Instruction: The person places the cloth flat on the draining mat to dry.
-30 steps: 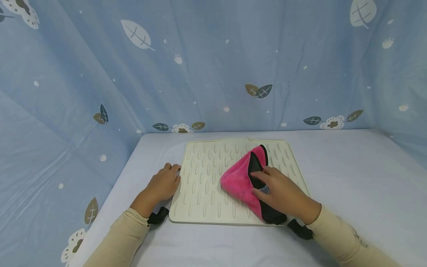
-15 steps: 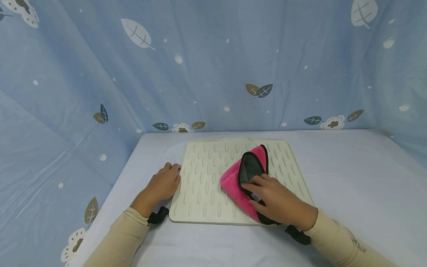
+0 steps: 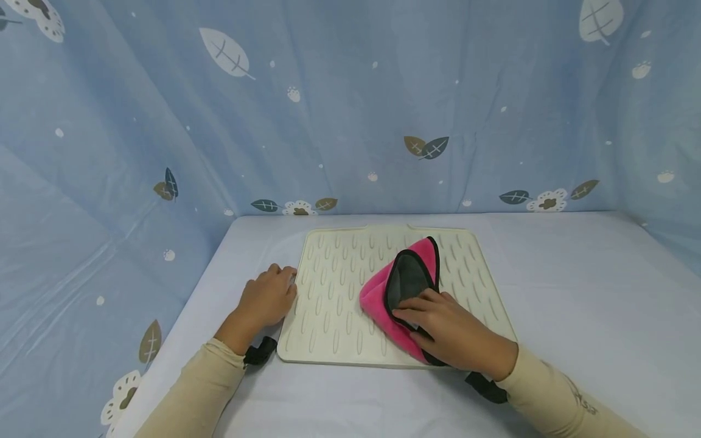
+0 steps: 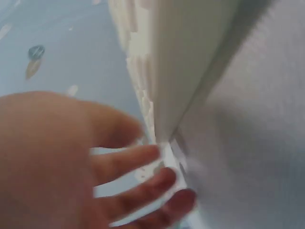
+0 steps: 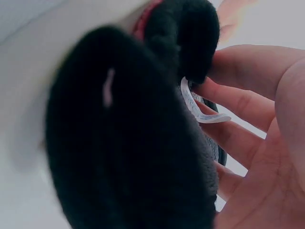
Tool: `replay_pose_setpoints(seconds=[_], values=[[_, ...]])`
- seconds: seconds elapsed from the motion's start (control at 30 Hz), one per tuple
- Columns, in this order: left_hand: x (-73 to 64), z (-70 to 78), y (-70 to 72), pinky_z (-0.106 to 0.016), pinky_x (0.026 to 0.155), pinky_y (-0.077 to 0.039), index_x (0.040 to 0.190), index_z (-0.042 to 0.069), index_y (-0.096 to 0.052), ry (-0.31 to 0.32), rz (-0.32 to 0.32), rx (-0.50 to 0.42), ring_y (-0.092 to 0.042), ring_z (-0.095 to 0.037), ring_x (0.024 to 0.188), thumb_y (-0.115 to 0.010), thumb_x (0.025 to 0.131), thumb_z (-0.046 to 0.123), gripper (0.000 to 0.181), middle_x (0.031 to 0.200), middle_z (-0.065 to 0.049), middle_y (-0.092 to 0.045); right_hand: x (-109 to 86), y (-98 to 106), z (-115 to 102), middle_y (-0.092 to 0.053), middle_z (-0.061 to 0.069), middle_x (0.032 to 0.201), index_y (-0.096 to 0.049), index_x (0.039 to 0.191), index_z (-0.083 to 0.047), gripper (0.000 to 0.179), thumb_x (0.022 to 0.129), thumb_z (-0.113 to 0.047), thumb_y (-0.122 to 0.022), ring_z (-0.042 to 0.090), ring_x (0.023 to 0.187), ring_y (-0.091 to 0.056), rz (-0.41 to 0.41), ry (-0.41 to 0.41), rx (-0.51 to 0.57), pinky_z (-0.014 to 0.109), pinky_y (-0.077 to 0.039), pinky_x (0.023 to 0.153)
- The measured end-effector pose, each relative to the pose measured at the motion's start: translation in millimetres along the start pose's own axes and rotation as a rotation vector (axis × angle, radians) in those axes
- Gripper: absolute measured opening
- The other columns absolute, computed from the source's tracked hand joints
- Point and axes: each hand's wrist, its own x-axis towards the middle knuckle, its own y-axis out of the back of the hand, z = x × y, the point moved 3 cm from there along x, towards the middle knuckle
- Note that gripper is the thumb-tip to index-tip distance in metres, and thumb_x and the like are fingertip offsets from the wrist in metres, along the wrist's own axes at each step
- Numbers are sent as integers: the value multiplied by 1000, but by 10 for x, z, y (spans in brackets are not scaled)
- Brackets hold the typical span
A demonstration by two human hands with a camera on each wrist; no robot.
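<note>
Blue curtain [image 3: 350, 109] printed with leaves, flowers and paw marks closes off the area beyond both grips and to the left of the left grip. A desk [image 3: 575, 304] covered in white carries everything on view. Between the two grips lies a cream mat [image 3: 328, 304] with raised oblong ribs, flat on the desk, one long side facing the person.

Item under handling: a pink cloth [image 3: 380, 304] with dark grey reverse and black hem. It rests folded on the mat, directly under the right grip [image 3: 454, 331] and extending ahead and to the left of it. Part of the dark grey face [image 3: 405, 277] is uppermost just ahead of the fingers. A white label [image 5: 205, 114] stands out from the cloth beside those fingers.

Right grip: fingers relaxed and spread, touching the dark grey face, palm bare; nothing is seen enclosed. Judged purpose: the fingertips bear on the folded layer to control it against the mat.

Left grip [image 3: 265, 298]: fingers loosely extended to the mat's left edge, holding nothing. Contact is not certain from the left wrist view, which is blurred. Judged purpose: to steady the mat from the side opposite the cloth, since a light mat could slide.

Black straps [image 3: 260, 351] sit at both wrists, behind the grips, near the beige sleeves [image 3: 191, 389].
</note>
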Motion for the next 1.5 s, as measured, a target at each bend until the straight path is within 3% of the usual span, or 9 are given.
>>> replay_pose_setpoints(seconds=[0.1,0.23,0.47,0.77,0.97,1.17,1.37,1.43,1.5], values=[[-26,141,103,-54,79,-49,134,9,-60,-21,96,-4,-63,-35,105,-56,101,25,38,121,-18,-62,-11,13,-10,-67,1,127,-70,126,-15,39,88,-13,-76,20,110,-57,-1,7,4,47,-51,87],[-63,525,242,-50,82,-49,132,14,-63,-117,169,-84,-63,-30,107,-57,101,26,34,120,-13,-63,-21,28,-19,-67,1,128,-69,127,-15,40,88,-12,-76,20,111,-56,-7,9,2,48,-51,87],[68,1184,296,-48,88,-49,134,22,-61,-288,133,-123,-61,-25,110,-54,102,30,34,121,-4,-62,-21,37,-34,-68,2,126,-71,125,-14,39,87,-5,-73,23,110,-58,11,15,-1,48,-52,86],[261,1610,236,-49,96,-51,142,19,-54,-360,33,-92,-61,-25,121,-50,104,39,43,134,-6,-60,-9,1,-29,-68,2,126,-71,125,-14,38,88,-6,-73,22,111,-58,35,44,-37,47,-52,88],[341,1722,104,-47,98,-51,149,17,-47,-394,-56,-52,-61,-25,125,-51,104,40,51,139,-8,-60,-12,2,-19,-69,2,126,-70,125,-12,37,89,-9,-72,24,114,-58,25,49,-29,50,-53,90],[362,1680,35,-43,94,-54,144,18,-52,-416,-29,-79,-66,-22,118,-55,103,30,43,133,-3,-66,-6,-9,-34,-69,3,125,-70,125,-12,36,89,-13,-74,24,112,-58,17,70,-67,48,-53,89],[355,1594,35,-40,89,-55,139,20,-57,-381,-49,-174,-67,-19,113,-54,99,16,40,129,-1,-68,-14,-25,-22,-68,2,126,-70,126,-14,37,89,-17,-74,22,110,-58,7,85,-112,46,-52,88],[351,1558,44,-37,77,-55,140,21,-57,-358,-63,-208,-69,-18,98,-53,98,13,43,121,-2,-71,-18,-21,-18,-68,1,126,-70,126,-14,37,89,-17,-75,22,110,-57,7,85,-118,46,-52,87],[349,1511,52,-32,62,-50,140,23,-56,-331,-67,-227,-64,-16,74,-52,97,10,45,102,-4,-72,-16,-15,-21,-68,1,126,-70,126,-15,38,88,-17,-75,22,110,-57,6,83,-117,46,-52,87]])
